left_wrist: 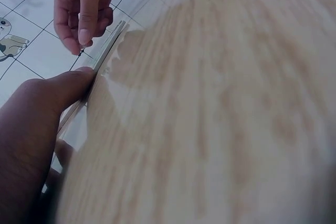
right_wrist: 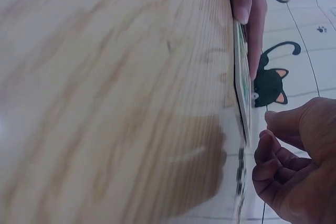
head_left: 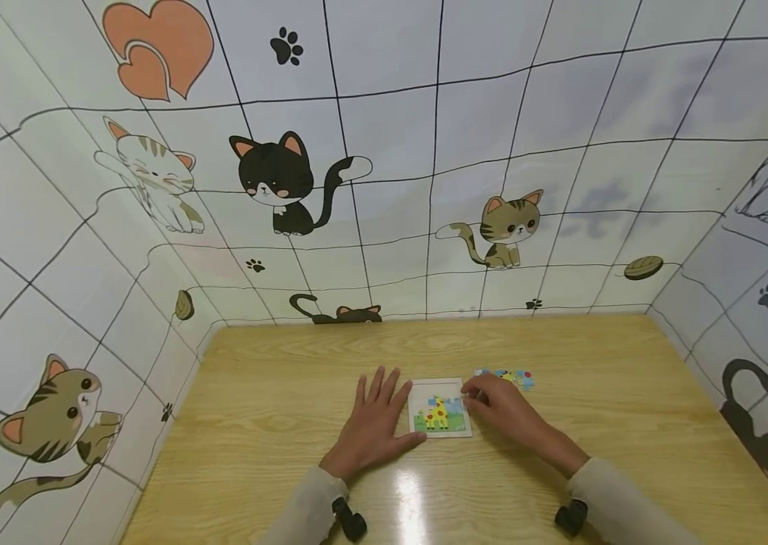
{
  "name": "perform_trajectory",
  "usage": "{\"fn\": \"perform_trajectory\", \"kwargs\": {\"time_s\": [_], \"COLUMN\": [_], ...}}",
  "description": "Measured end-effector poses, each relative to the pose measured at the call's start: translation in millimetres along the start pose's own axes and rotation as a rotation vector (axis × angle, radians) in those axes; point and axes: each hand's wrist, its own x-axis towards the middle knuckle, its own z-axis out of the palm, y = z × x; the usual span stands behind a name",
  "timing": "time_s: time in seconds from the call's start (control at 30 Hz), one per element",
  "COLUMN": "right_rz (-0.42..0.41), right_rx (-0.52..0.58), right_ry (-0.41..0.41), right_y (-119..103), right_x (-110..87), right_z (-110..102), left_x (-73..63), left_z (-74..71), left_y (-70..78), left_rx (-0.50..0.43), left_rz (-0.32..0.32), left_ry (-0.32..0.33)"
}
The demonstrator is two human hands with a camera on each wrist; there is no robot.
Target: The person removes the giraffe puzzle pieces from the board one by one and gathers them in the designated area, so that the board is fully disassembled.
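A jigsaw puzzle (head_left: 440, 415) of a yellow giraffe on green and blue lies in a white-rimmed tray (head_left: 441, 435), its top part without pieces. At the tray's left side rests my left hand (head_left: 376, 425), fingers spread flat on the table and the thumb on the tray's lower left rim. Over the tray's right edge, my right hand (head_left: 501, 407) has thumb and forefinger brought together. Between those tips, a small pale bit, seemingly a puzzle piece (left_wrist: 83, 49), shows; its face is hidden. Loose puzzle pieces (head_left: 526, 380) lie behind the right hand, partly covered by it.
The pale wooden table (head_left: 275, 378) meets a white wall (head_left: 398, 212) at the back, with a black grid and cartoon cats. Similar side walls stand left and right. A black strap device sits on each wrist.
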Motion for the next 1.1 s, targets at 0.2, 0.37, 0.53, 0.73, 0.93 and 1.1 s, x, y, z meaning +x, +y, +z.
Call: {"fn": "perform_trajectory", "kwargs": {"time_s": [0.2,0.37,0.53,0.73,0.93,1.1], "right_rz": [-0.005,-0.019,-0.026,-0.031,-0.026,-0.046], "right_rx": [-0.002,-0.016,-0.015,-0.018,-0.035,-0.076], "right_ry": [-0.041,-0.061,-0.073,-0.092,-0.117,-0.138], "right_y": [-8,-12,-14,-16,-17,-18], "right_x": [7.4,10.2,12.1,14.8,18.7,22.9], "right_z": [8,13,15,17,23,26], "left_x": [-0.6,-0.9,-1.0,-1.8,-1.1,-0.8], "left_z": [0.6,2.9,2.0,-1.4,-1.4,-1.1], "left_y": [0.0,-1.3,-1.3,-0.3,-0.3,-0.3], "left_rx": [0.007,0.012,0.007,-0.016,-0.014,-0.008], "left_rz": [0.007,0.024,0.027,0.017,0.019,0.021], "left_ry": [0.008,0.027,0.032,0.016,0.014,0.013]}}
